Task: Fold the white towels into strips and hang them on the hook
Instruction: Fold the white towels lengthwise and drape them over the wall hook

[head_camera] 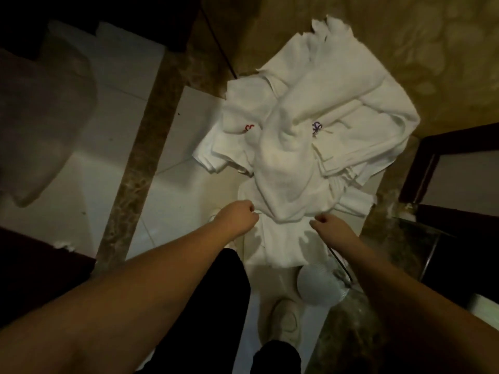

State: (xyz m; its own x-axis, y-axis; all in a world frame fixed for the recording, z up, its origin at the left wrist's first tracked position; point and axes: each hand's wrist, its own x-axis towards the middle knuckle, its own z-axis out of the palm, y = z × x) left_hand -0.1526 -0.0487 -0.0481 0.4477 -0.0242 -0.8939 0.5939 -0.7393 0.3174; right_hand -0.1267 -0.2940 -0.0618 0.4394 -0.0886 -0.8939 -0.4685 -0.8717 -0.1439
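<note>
Where the view begins, at the bottom edge, two bare forearms reach forward and converge toward a white towel [280,238]. Between them show dark trousers and a pale shoe [286,319] on the light floor [121,103], with a white ribbed round thing [316,284] just right of the shoe.

The left hand [237,217] comes in from the lower left, wrist straight, knuckles up, fingers curled under into a fist at the towel's left edge. It appears to pinch the cloth there, though the fingertips are hidden beneath the hand. The right hand [329,225] comes in from the lower right, fingers bent down and thumb tucked close, pinching the towel's right edge. The two hands are level with each other and near together, the towel's upper hem running between them while its lower part hangs down toward the shoe.

Beyond the hands lies a pile of white towels [310,117], crumpled in the middle and folded flat at the sides. One bears a red mark [249,127], another a purple mark [317,127]. The pile sits beside a brown marble strip [140,157].

At the far left, blurred, hangs another pale cloth [40,117]. Dark wood frames [442,147] stand at the right.
</note>
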